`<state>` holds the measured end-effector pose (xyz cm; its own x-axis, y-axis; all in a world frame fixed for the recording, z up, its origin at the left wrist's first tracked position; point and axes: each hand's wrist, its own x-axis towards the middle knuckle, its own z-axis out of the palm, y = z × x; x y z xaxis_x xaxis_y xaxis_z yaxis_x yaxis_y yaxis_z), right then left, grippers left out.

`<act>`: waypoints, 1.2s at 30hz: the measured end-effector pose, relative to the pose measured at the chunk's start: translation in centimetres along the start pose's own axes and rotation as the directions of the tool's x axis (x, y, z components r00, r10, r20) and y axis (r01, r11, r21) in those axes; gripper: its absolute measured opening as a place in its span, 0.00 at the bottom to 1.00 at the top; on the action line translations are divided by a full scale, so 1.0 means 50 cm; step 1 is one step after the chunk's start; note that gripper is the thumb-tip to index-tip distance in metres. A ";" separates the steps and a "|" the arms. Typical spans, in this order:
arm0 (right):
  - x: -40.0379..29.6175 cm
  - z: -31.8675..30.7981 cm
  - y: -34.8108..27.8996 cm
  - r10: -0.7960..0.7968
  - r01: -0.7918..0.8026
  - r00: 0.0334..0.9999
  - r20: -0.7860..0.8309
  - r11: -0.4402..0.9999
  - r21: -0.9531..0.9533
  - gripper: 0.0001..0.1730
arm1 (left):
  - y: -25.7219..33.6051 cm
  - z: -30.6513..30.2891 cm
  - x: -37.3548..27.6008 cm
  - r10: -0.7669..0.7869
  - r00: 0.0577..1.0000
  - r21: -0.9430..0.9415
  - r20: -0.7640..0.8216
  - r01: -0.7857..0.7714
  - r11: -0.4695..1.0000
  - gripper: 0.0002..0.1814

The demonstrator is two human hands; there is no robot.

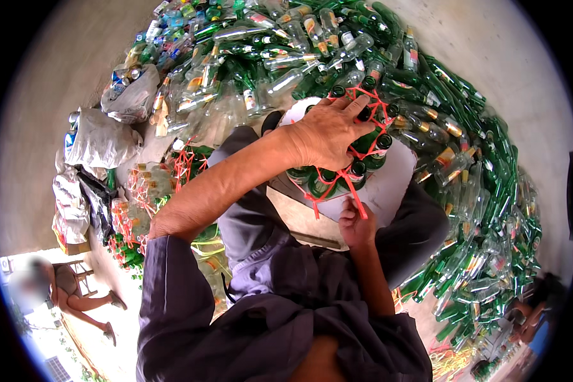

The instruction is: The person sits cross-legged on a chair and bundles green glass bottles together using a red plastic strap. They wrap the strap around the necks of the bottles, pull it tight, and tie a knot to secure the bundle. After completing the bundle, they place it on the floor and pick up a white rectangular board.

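Several green glass bottles (323,184) stand upright in a round cluster on a pale board (394,179) in front of me. Red plastic strapping (376,106) loops around and between their necks. My left hand (332,131) lies over the top of the cluster, fingers spread across the bottle necks and strapping; what lies under the palm is hidden. Near the board's close edge, my right hand (358,222) is curled with its fingers on a loose red strap end (355,196). Another red end hangs to the left of it.
Loose green and clear bottles (463,191) are heaped ahead and to the right. Strapped bottle bundles (148,181) and stuffed plastic bags (102,138) are at the left. One person (69,291) sits at the far left; another (530,315) is at the lower right.
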<state>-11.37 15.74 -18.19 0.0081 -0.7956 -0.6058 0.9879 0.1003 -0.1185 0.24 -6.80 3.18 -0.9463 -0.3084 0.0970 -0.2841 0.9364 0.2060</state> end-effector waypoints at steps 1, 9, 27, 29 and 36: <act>-0.005 0.006 0.006 0.011 -0.013 1.000 -0.027 0.998 -0.062 0.13 | 0.002 -0.005 0.006 -0.008 0.999 0.003 0.036 0.008 1.000 0.39; -0.005 0.047 0.029 -0.033 0.034 0.999 0.007 0.947 -0.320 0.16 | 0.009 -0.019 0.054 -0.060 0.964 0.049 0.259 0.049 0.998 0.31; 0.034 0.066 0.027 0.038 -0.064 0.998 -0.056 0.802 -0.594 0.25 | 0.016 -0.012 0.077 -0.102 0.945 0.028 0.312 0.099 0.995 0.35; 0.034 0.074 0.030 0.066 -0.104 0.994 -0.085 0.795 -0.598 0.26 | 0.014 -0.008 0.072 -0.107 0.947 0.032 0.302 0.102 0.994 0.36; 0.043 0.055 0.047 0.078 -0.086 0.996 -0.037 0.854 -0.513 0.29 | 0.016 -0.013 0.068 -0.113 0.953 0.004 0.281 0.116 0.993 0.34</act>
<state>-8.58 12.61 -17.63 0.0790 -0.7625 -0.6421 0.7638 0.4602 -0.4526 -3.12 -7.24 4.30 -0.9132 -0.3527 -0.2042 -0.3930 0.8948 0.2120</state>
